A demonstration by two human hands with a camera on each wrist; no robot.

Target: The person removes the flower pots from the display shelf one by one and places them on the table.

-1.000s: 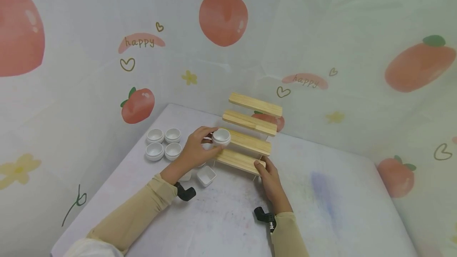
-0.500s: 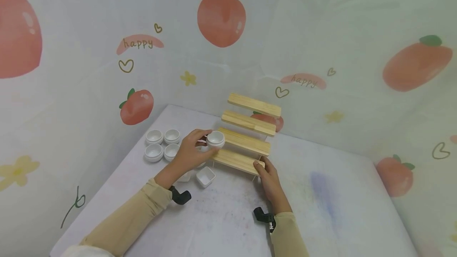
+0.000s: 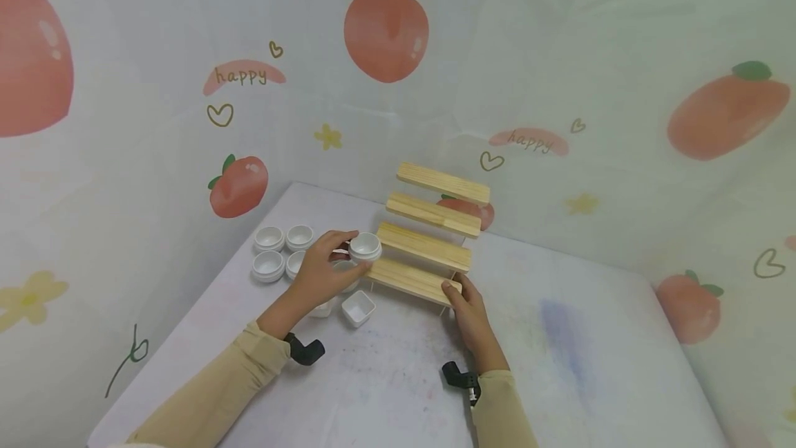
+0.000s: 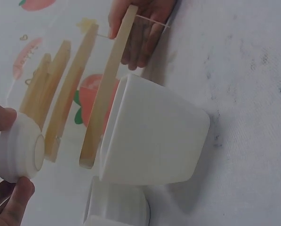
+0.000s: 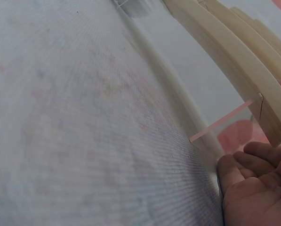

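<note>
My left hand (image 3: 320, 272) pinches a small round white bowl (image 3: 365, 247) by its sides, thumb in front. The bowl is upright and raised, just left of a tiered display rack (image 3: 423, 245) with several pale wooden shelves on clear side panels. In the left wrist view the bowl (image 4: 20, 148) shows its base ring, and fingers press both sides. My right hand (image 3: 474, 316) holds the rack's lower right end, thumb on the lowest shelf. The right wrist view shows the right fingers (image 5: 253, 162) beside the clear side panel (image 5: 227, 117), below the shelf.
Several round white bowls (image 3: 269, 266) stand in rows at the table's left. A square white bowl (image 3: 358, 308) sits at the rack's front left, another partly hidden under my left wrist. Patterned cloth (image 3: 385, 123) hangs behind the white-covered table (image 3: 622, 337).
My left hand has drawn the round bowl left and slightly down, away from the rack's left end. The right hand and the rack stay in place.
</note>
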